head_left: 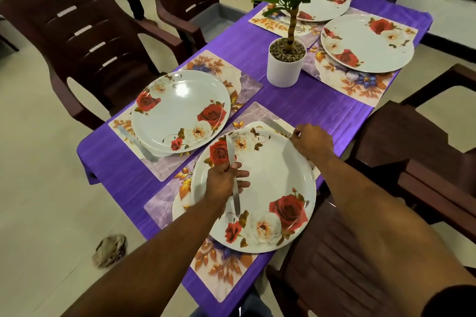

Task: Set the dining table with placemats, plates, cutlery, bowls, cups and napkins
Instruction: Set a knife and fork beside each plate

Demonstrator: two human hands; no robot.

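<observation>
**Four settings around a central plant**

I see four placemats on the worktop (296, 108), each under a plate. The nearest plate (270, 188) lies right of the second plate (180, 110); two more sit behind, past the potted plant (286, 62) at centre. Chairs stand on both sides.

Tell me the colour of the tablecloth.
The tablecloth is purple with a fine streaked texture, seen best in the head view between the placemats.

Four rose-patterned white plates (262, 183) on floral placemats (226, 265), one knife (233, 177) above the nearest.
</observation>
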